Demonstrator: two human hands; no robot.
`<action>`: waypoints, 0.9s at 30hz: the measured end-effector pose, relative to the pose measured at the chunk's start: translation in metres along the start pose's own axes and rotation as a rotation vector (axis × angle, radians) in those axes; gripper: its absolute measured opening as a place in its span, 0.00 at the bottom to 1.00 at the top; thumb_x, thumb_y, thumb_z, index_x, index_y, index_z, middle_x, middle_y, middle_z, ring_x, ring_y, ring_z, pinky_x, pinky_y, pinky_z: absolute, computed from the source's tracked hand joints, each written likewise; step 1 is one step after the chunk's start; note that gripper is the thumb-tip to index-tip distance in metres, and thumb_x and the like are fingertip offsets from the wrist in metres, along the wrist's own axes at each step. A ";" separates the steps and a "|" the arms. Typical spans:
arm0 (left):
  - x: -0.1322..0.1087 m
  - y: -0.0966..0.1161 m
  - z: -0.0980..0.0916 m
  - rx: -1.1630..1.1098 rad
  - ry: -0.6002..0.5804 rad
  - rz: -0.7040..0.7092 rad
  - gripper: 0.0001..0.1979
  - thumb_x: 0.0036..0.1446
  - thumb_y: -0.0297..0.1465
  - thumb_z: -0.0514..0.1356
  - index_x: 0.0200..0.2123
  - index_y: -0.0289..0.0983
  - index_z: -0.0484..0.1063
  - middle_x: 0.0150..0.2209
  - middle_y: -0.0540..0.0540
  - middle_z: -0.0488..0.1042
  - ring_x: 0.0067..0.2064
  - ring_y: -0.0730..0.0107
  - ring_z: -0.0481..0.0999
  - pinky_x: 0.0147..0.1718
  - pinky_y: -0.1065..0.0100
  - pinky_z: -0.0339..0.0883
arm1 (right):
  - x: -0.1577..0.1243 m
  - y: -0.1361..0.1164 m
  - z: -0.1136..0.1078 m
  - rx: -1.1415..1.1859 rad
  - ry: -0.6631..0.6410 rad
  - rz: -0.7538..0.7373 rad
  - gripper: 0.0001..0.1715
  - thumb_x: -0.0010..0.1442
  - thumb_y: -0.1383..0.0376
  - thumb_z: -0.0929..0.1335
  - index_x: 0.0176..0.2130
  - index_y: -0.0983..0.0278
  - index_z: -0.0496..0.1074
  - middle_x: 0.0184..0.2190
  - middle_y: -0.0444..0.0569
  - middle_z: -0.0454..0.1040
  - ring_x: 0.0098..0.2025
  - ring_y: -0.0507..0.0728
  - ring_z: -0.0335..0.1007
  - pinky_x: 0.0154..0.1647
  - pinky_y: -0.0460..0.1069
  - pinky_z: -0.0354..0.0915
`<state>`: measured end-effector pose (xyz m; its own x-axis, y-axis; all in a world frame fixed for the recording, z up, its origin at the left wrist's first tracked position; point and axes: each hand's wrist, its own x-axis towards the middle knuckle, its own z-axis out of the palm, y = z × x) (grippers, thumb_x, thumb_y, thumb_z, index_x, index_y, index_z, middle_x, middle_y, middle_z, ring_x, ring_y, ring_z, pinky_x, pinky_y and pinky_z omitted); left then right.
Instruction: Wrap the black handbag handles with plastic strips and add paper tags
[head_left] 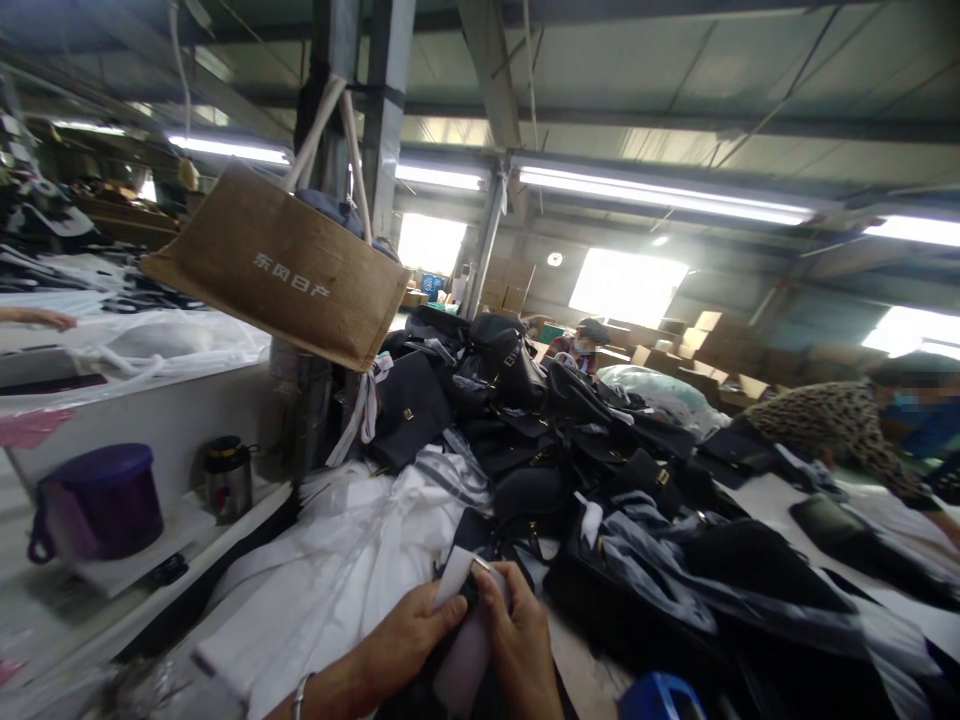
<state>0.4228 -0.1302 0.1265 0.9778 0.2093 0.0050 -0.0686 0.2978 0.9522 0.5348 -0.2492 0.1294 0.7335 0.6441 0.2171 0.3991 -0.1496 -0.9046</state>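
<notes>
Both hands low in frame, just in front of the pile of black bags point(525, 420). Left hand point(409, 640) and right hand point(521, 640) pressed close together, both clamped on one white strip point(461, 660). The strip stands upright between them, its top edge poking out above the fingers. Something dark sits under the strip against the palms; cannot tell what it is. Metal bangle point(301, 692) on the left wrist.

The pile covers most of the bench point(581, 675): handbags with small gold clasps, heaped and overlapping.

- White cloth point(337, 570): crumpled, touching the pile's left foot, just left of the hands.
- Brown tote point(277, 270): hangs tilted by pale handles from a pillar, above and left of the pile; white characters printed on its side.
- Purple lidded bucket point(97, 500) and steel flask point(227, 480): on a low shelf well to the left of the pile, near each other.
- Blue object point(660, 697): at the bottom edge, right of the hands and below the pile's near side; only partly in frame.
- Co-worker in a leopard-print sleeve point(832, 430): leaning over the bench at the pile's right side.
- Another person point(585, 340): behind the pile, far side.
- Cardboard boxes point(720, 340): stacked beyond the pile, right rear.
</notes>
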 end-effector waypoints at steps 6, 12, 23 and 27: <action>0.001 0.003 0.003 0.013 0.038 -0.042 0.28 0.59 0.48 0.59 0.52 0.33 0.73 0.39 0.43 0.79 0.42 0.57 0.75 0.43 0.61 0.66 | 0.002 -0.004 0.000 -0.001 0.003 -0.013 0.20 0.66 0.48 0.63 0.37 0.61 0.71 0.32 0.44 0.77 0.37 0.58 0.72 0.37 0.46 0.62; 0.004 0.004 0.009 0.020 0.122 -0.035 0.22 0.61 0.41 0.59 0.53 0.34 0.72 0.45 0.43 0.78 0.48 0.57 0.74 0.48 0.62 0.64 | 0.001 -0.014 0.000 0.013 0.054 -0.032 0.18 0.64 0.49 0.65 0.38 0.60 0.73 0.35 0.45 0.77 0.39 0.59 0.73 0.41 0.48 0.63; 0.004 0.006 0.012 -0.110 0.128 0.007 0.21 0.62 0.42 0.57 0.47 0.30 0.74 0.31 0.43 0.77 0.32 0.65 0.73 0.34 0.66 0.64 | -0.006 0.020 -0.011 0.692 -0.132 0.219 0.34 0.55 0.44 0.73 0.51 0.64 0.70 0.22 0.40 0.67 0.21 0.50 0.61 0.21 0.44 0.61; 0.003 0.013 0.012 -0.201 0.063 -0.006 0.20 0.61 0.40 0.58 0.50 0.31 0.72 0.32 0.43 0.78 0.34 0.64 0.75 0.38 0.64 0.66 | 0.000 0.005 -0.017 0.586 -0.284 0.165 0.31 0.56 0.45 0.73 0.50 0.63 0.72 0.23 0.40 0.63 0.22 0.49 0.55 0.23 0.44 0.59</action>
<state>0.4277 -0.1370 0.1429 0.9645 0.2627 -0.0258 -0.1069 0.4780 0.8719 0.5459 -0.2625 0.1306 0.5542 0.8320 0.0269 -0.1293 0.1179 -0.9846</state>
